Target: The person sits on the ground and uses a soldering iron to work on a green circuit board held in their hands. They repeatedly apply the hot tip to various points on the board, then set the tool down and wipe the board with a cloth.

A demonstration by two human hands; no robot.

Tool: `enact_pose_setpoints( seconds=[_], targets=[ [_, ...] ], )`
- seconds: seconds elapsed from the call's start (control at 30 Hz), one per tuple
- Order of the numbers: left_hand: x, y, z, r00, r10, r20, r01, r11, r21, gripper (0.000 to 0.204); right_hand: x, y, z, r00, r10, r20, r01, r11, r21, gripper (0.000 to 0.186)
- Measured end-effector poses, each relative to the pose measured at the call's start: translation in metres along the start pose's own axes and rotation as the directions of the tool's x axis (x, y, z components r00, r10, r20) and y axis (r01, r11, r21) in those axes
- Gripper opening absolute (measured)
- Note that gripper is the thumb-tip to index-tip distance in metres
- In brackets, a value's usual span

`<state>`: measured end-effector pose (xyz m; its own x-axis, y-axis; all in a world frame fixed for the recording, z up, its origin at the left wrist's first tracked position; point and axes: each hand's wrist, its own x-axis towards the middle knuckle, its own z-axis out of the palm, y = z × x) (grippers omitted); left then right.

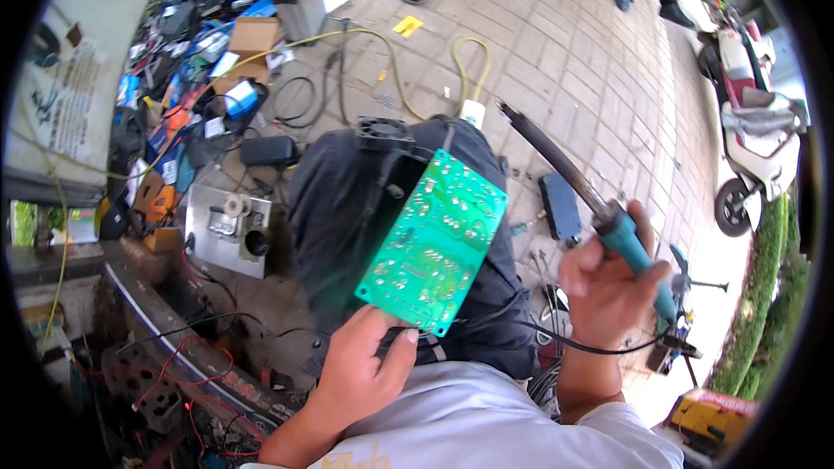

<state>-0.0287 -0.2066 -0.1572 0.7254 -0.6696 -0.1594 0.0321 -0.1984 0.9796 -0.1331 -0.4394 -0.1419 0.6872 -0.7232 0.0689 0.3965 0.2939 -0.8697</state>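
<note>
A green circuit board (434,243) was held above dark trousers (330,195), its near edge pinched by the grip of the left hand (365,360). To its right, a teal-handled soldering iron (584,189) was clasped in the right hand's (612,287) grip, its tip held apart from the board. Beyond the board, a black fan (384,130) was seen.

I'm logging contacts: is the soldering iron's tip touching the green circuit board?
No, the right hand holds the soldering iron with a visible gap between its tip and the green circuit board.
</note>
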Motion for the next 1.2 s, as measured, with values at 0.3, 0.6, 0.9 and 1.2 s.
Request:
enact_pose_setpoints(
  seconds=[0.3,0.6,0.9,1.2],
  targets=[
    [-0.036,0.039,-0.053,0.999,-0.018,-0.041,0.016,0.998,-0.069,0.023,-0.037,-0.026,0.102,0.898,0.093,0.43,-0.181,0.969,0.169,0.091],
    [-0.081,0.073,-0.095,0.961,-0.229,-0.153,0.158,0.914,-0.372,0.061,-0.062,0.078,0.183,0.449,-0.124,0.885,0.667,0.706,-0.24,0.086],
    [-0.095,-0.017,-0.175,0.424,-0.389,-0.818,-0.37,0.75,-0.548,0.033,-0.061,0.053,0.183,0.283,0.227,0.932,0.53,0.773,-0.349,0.076],
    [-0.147,-0.076,-0.296,0.037,-0.471,-0.882,-0.669,0.643,-0.372,0.026,-0.049,0.046,0.13,0.416,0.27,0.868,0.407,0.799,-0.443,0.082]
  ],
)
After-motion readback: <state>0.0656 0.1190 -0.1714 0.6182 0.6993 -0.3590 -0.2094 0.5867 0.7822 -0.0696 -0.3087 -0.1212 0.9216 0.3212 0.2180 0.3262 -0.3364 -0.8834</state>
